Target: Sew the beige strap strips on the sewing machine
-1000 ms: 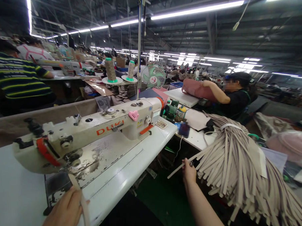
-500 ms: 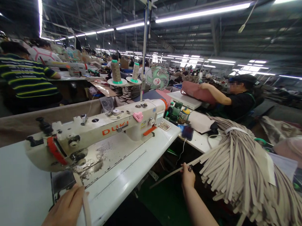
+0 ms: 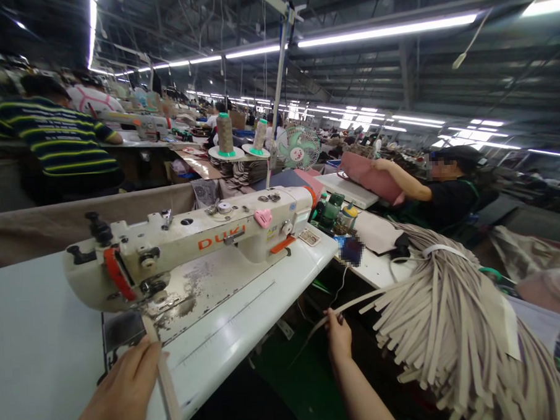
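My left hand (image 3: 123,390) is closed on a beige fabric strip (image 3: 169,388), by the needle end of a white sewing machine (image 3: 216,237). The strip's far end reaches toward the presser foot, and its near end hangs over the table edge. Held out over the gap right of the machine table, my right hand (image 3: 339,338) pinches another beige strip (image 3: 358,300). That strip runs from a large bundle of strips (image 3: 433,315), tied with a white band (image 3: 442,248). Its loose end droops left of my fingers. A small dark object shows at the right fingers, too small to make out.
Thread cones (image 3: 225,135) stand behind the machine, near a green fan (image 3: 298,148). A side table (image 3: 375,269) carries bottles and fabric pieces. At right a co-worker (image 3: 450,178) handles pink fabric (image 3: 369,175); a person in a striped shirt (image 3: 56,136) sits at left.
My right hand has moved left, away from the bundle, with the strip drawn along in its fingers. The left hand stays by the needle area. The view has shifted slightly.
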{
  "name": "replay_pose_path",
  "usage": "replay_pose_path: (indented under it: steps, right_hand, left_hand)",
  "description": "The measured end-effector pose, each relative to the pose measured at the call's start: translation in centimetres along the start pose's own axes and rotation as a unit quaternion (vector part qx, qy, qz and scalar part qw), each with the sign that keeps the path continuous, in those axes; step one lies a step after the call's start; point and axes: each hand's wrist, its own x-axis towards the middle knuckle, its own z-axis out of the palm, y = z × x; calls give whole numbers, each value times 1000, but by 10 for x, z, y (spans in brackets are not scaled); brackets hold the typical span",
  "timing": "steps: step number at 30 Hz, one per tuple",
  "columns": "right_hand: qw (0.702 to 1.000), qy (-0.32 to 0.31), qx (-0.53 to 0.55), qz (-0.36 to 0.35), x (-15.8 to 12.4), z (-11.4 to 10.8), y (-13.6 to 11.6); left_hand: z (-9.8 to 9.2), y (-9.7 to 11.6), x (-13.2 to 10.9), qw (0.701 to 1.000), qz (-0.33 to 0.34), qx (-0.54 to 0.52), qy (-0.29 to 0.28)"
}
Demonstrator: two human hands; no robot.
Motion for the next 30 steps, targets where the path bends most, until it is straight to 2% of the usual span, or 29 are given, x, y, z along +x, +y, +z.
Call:
replay_pose_path:
  steps: [4,8,12,15,18,22,30]
  right_hand:
    - [996,-90,-6,5,-21,16,2]
    - [998,-68,9,-2,-17,18,-13]
    - [998,-53,13,-33,-13,16,-33]
    - [996,-63,3,-70,-24,21,-43]
    - [990,-83,-14,-110,-40,29,-54]
    - [975,-144,-32,-168,-58,43,-70]
    - [917,-253,-67,-302,-93,60,-100]
  left_hand:
    - [-14,15,1,999,14,31,-17]
    - [-27,24,3,999,12,29,-30]
    - [-20,18,1,999,18,32,-25]
    - [-15,14,1,999,38,30,-6]
    - [-22,17,4,999,41,28,0]
    - [-34,25,6,999,16,25,-27]
    - [-33,29,7,1000,-10,-5,-24]
